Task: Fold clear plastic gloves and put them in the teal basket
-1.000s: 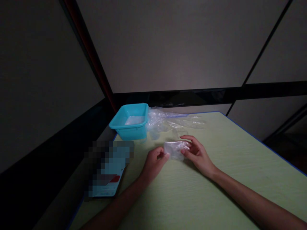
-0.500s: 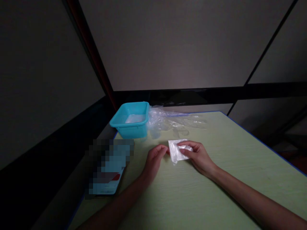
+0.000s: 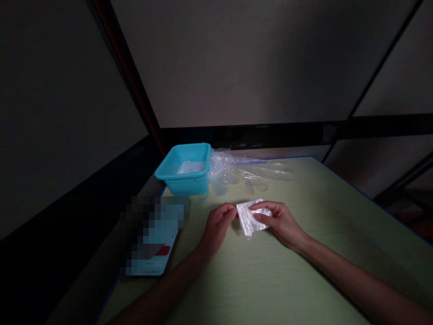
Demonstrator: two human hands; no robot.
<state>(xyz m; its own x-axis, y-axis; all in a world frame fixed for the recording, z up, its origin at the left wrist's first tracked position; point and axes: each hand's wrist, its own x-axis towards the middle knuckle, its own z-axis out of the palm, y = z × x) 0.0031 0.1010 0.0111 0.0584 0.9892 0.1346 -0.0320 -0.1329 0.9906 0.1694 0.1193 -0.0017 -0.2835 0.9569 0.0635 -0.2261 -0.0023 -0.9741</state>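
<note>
A small folded sheet of thin, shiny, whitish plastic film (image 3: 248, 221) is between my two hands, just above or on the table. My right hand (image 3: 279, 221) grips its right side, thumb in front and fingers bent over the top. At the upper left corner of the film, the closed fingertips of my left hand (image 3: 219, 221) pinch its edge; the exact contact is partly hidden. A loose corner of the film hangs down at the lower left.
On the pale green table (image 3: 216, 289), a turquoise plastic basin (image 3: 184, 184) with whitish contents stands at the back left. Crumpled clear plastic (image 3: 246, 169) spreads to its right. A phone-like device (image 3: 149, 266), partly pixelated, lies at the left edge. Dark wall panels (image 3: 243, 67) rise behind.
The folded film has tilted slightly, its lower corner now a bit lower. Its upper left corner has come to my left fingertips. Both hands have barely moved.
</note>
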